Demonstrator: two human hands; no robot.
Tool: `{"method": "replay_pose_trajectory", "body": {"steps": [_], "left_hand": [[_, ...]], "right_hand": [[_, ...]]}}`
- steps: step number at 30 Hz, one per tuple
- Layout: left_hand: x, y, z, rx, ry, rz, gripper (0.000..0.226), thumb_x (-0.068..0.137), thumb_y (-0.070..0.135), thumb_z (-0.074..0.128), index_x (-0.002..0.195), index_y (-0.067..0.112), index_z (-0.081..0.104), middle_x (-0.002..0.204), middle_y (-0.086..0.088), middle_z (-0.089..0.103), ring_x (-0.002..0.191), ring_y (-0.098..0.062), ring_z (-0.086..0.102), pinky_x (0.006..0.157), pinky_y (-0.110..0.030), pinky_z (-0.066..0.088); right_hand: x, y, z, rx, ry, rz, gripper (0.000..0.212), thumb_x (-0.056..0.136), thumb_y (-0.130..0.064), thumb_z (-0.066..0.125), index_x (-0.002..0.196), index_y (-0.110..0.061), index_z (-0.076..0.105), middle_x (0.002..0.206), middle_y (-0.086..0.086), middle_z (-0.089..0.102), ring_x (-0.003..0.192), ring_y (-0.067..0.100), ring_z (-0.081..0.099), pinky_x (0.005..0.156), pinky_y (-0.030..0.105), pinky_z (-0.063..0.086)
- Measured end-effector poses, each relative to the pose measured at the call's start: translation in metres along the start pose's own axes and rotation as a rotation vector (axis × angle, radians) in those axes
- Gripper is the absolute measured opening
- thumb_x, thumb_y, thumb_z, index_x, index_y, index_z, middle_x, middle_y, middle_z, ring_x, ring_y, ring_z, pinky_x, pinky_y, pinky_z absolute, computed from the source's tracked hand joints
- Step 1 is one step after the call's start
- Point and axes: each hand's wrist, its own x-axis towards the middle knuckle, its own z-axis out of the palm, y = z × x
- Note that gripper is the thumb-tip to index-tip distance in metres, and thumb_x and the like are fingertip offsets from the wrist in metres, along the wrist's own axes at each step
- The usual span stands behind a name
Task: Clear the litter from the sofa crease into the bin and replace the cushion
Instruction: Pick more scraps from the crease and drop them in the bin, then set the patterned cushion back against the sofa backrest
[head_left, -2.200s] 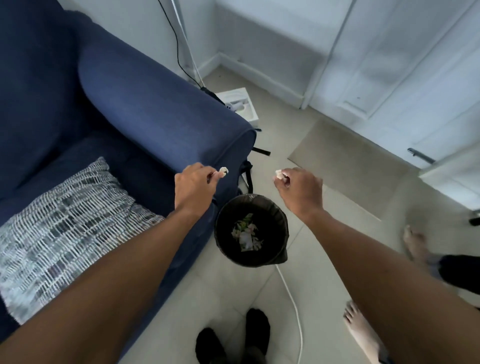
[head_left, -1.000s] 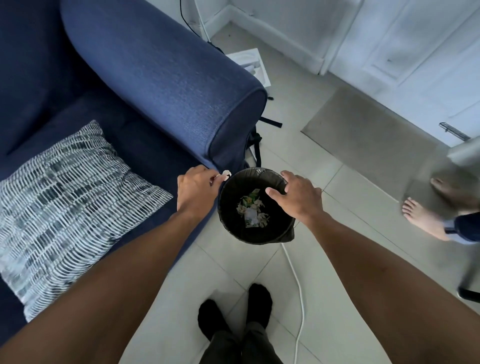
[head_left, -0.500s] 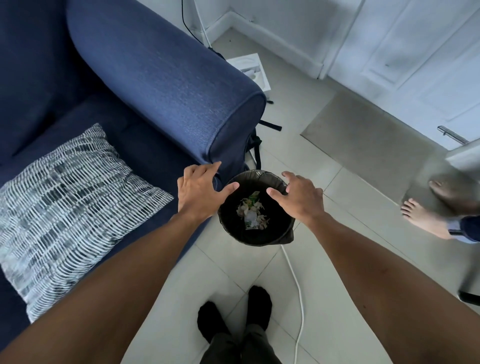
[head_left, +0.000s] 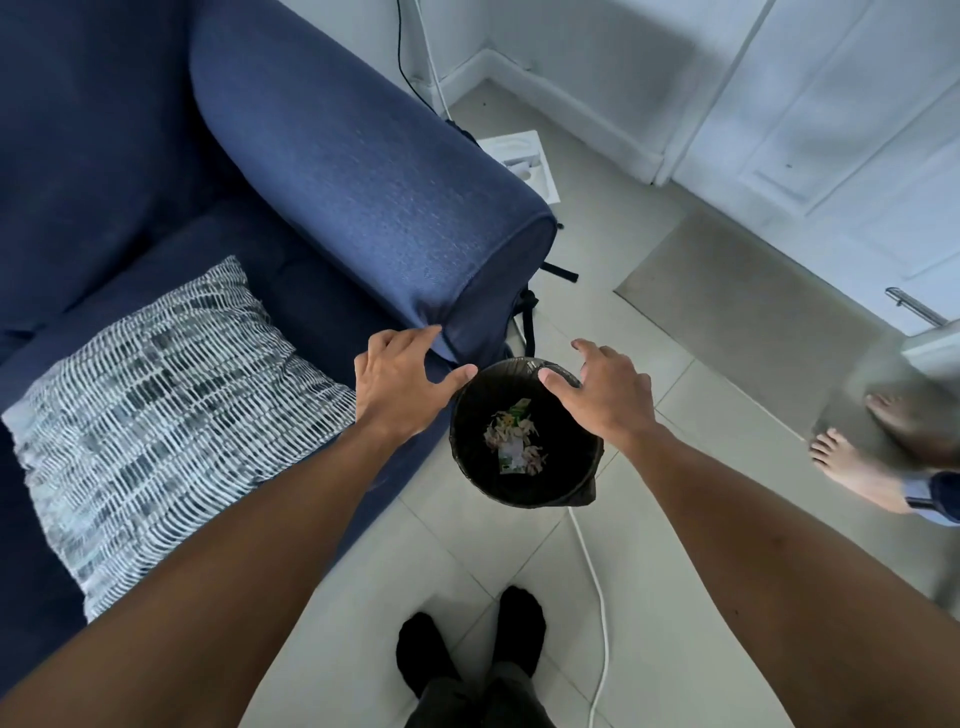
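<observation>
Both scraps pinched earlier are gone from the fingers. Left hand, grip spread wide and empty, hovers at the sofa arm's front corner, thumb pointing toward the bin. Right hand, equally splayed and empty, sits over the bin's far rim. Litter lies in the bin bottom. Cushion rests flat on the seat.

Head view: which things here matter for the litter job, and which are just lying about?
Job: bin with litter, patterned cushion, sofa, open left hand, open right hand.
Lying about: white tray, white cable, mat.
</observation>
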Motion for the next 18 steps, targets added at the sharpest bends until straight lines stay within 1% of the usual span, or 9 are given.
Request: {"method": "replay_pose_trajectory", "body": {"steps": [4,8,11,13,16,18], "left_hand": [[0.004,-0.007,-0.026,0.008,0.011,-0.020,0.080,0.081,0.080,0.047,0.142,0.028,0.048,0.142,0.005,0.053,0.137,-0.022,0.034,0.110,-0.047,0.028],[0.009,-0.015,-0.058,0.013,0.031,-0.046,0.083,0.083,0.080,0.043,0.146,0.027,0.043,0.148,0.006,0.049,0.143,-0.022,0.028,0.113,-0.048,0.025],[0.013,-0.024,-0.090,0.016,0.079,-0.083,0.083,0.082,0.079,0.045,0.146,0.027,0.043,0.151,0.006,0.047,0.146,-0.023,0.025,0.115,-0.050,0.026],[0.015,-0.032,-0.111,0.016,0.101,-0.111,0.085,0.081,0.081,0.041,0.147,0.027,0.042,0.152,0.006,0.045,0.148,-0.022,0.023,0.116,-0.051,0.026],[0.010,-0.052,-0.145,0.021,0.139,-0.159,0.090,0.078,0.085,0.033,0.148,0.029,0.040,0.154,0.006,0.042,0.149,-0.021,0.020,0.117,-0.052,0.024],[0.006,-0.067,-0.166,0.032,0.169,-0.190,0.090,0.078,0.085,0.032,0.148,0.029,0.040,0.155,0.005,0.042,0.149,-0.022,0.021,0.118,-0.052,0.023]], "right_hand": [[0.008,-0.019,-0.021,-0.045,0.053,-0.029,0.083,0.083,-0.080,0.030,0.140,-0.022,0.043,0.128,0.010,0.057,0.115,0.031,0.052,0.091,0.049,0.043],[0.016,-0.044,-0.050,-0.061,0.069,-0.068,0.088,0.079,-0.084,0.025,0.140,-0.022,0.041,0.132,0.011,0.053,0.118,0.033,0.049,0.092,0.051,0.041],[0.025,-0.071,-0.074,-0.053,0.076,-0.116,0.089,0.077,-0.086,0.025,0.140,-0.024,0.041,0.136,0.010,0.050,0.122,0.034,0.046,0.097,0.050,0.039],[0.032,-0.092,-0.087,-0.066,0.083,-0.142,0.091,0.077,-0.088,0.024,0.142,-0.026,0.036,0.142,0.010,0.045,0.126,0.035,0.042,0.100,0.051,0.036],[0.041,-0.132,-0.104,-0.064,0.062,-0.174,0.099,0.072,-0.093,0.018,0.147,-0.029,0.028,0.150,0.008,0.036,0.132,0.035,0.036,0.105,0.053,0.031],[0.046,-0.161,-0.112,-0.064,0.066,-0.208,0.101,0.070,-0.094,0.017,0.148,-0.029,0.027,0.151,0.007,0.035,0.134,0.035,0.035,0.107,0.053,0.030]]}}
